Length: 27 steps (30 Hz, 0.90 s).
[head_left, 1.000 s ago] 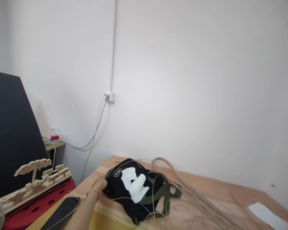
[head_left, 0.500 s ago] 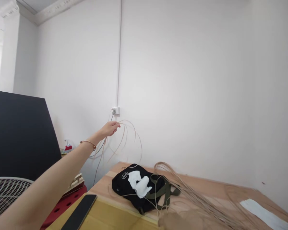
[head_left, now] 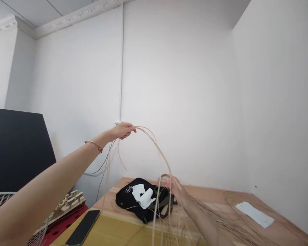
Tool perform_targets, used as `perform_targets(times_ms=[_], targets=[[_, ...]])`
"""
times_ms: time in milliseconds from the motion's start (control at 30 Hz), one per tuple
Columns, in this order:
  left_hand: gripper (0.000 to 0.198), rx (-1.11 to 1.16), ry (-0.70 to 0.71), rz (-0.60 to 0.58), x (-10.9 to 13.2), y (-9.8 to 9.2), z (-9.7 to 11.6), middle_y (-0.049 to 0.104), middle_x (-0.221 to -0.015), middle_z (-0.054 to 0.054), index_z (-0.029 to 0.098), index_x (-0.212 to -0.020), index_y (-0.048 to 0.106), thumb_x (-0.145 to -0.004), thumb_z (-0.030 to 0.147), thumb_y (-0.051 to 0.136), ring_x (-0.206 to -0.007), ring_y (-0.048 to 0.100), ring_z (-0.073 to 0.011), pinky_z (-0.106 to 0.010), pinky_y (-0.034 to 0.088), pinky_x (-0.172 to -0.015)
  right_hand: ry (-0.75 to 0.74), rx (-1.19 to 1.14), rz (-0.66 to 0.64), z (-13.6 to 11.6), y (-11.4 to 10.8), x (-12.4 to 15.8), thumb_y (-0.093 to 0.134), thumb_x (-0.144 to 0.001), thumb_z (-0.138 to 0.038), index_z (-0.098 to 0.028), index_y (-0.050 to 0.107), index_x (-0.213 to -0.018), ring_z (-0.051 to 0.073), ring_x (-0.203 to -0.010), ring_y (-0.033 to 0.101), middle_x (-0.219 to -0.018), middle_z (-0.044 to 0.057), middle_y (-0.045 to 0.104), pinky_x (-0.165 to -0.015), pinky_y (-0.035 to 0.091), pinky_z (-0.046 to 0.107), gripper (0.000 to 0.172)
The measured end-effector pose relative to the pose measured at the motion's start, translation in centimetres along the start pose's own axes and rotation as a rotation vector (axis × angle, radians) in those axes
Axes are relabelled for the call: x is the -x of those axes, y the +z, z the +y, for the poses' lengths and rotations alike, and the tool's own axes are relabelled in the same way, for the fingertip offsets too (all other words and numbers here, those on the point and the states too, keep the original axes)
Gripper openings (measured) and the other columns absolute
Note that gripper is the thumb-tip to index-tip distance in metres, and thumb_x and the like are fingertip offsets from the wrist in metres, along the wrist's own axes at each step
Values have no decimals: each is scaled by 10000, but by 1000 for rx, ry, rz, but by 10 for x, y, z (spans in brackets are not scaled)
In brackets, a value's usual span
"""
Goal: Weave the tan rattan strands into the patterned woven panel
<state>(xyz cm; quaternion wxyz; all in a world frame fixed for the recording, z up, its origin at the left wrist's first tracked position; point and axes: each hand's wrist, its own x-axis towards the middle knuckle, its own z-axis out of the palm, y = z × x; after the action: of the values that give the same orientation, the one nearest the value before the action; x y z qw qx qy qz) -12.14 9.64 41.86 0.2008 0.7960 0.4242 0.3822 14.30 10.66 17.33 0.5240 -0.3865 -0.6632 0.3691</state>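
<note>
1. Strands [head_left: 157, 146] that were looping loosely from the left hand [head_left: 125, 130] half a second ago are now arching down toward lower centre, where the right hand [head_left: 177, 188] is now showing clearly beside the black bag [head_left: 128, 198].
2. By the look of it, both hands are now working on the strands rather than the left alone.
3. Left fingers are closing firmly around the strands, left of centre, with loose ends hanging below.
4. Right fingers are curling partly open by the strands; blur is hiding whether they are gripping any.
5. More strands, the long bundle [head_left: 220, 218], are lying at lower right.
</note>
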Motion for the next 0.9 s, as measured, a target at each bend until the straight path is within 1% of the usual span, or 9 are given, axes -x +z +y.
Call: perform_targets(times_ms=[133,233,333,400,533,600,667,800,900], targets=[[144,-3,30,-26,4,6,20,254,-473,69,139,-783,510,-777,275,465,-378,198,-35,-181,131,-367,99,-268,-68,-13,-11,12,412,-755,-586,-167,499,-989,171,-747,609,-867,90,628,-635,438,269,488],[136,1,41,-23,4,7,28,263,-470,67,136,-781,516,-775,264,472,-377,200,-33,-181,130,-368,151,-415,-170,-23,-21,22,333,-795,-579,-151,541,-905,151,-646,605,-725,61,628,-613,423,267,489],[117,17,16,13,3,7,30,265,-461,69,137,-777,514,-773,246,473,-370,199,-31,-180,126,-367,172,-501,-259,-28,-29,28,287,-803,-594,-141,561,-881,147,-599,596,-692,57,623,-590,409,272,535],[106,28,3,45,2,7,31,260,-454,72,137,-774,509,-773,235,470,-365,197,-32,-178,126,-365,161,-531,-291,-29,-31,30,310,-804,-584,-143,566,-870,144,-606,594,-704,56,625,-586,401,266,515],[107,46,-10,109,1,6,31,247,-446,78,135,-764,496,-778,233,456,-360,194,-32,-175,133,-363,113,-531,-315,-23,-31,33,578,-738,-408,-168,568,-887,108,-607,565,-695,12,613,-597,394,240,283],[107,57,-21,164,0,3,28,229,-442,85,138,-761,485,-781,237,446,-355,182,-32,-174,130,-362,110,-511,-333,-18,-32,34,691,-651,-291,-160,583,-848,76,-522,504,-587,-28,561,-552,383,220,260],[104,69,-35,231,-1,-3,22,211,-442,91,143,-768,471,-783,238,433,-351,168,-32,-171,125,-362,123,-486,-350,-11,-35,34,733,-596,-239,-134,601,-775,56,-455,433,-497,-52,493,-499,360,206,246],[103,82,-84,331,3,-22,0,195,-446,95,145,-792,465,-772,239,428,-346,162,-33,-167,115,-362,136,-462,-301,-2,-51,33,715,-615,-304,-128,602,-698,51,-427,393,-446,-64,437,-472,327,199,225],[130,70,-156,320,15,-34,-22,202,-441,94,134,-769,477,-746,261,463,-345,163,-35,-173,106,-360,113,-455,-206,-4,-70,31,707,-622,-335,-137,611,-700,54,-448,413,-464,-62,448,-498,331,200,234]])
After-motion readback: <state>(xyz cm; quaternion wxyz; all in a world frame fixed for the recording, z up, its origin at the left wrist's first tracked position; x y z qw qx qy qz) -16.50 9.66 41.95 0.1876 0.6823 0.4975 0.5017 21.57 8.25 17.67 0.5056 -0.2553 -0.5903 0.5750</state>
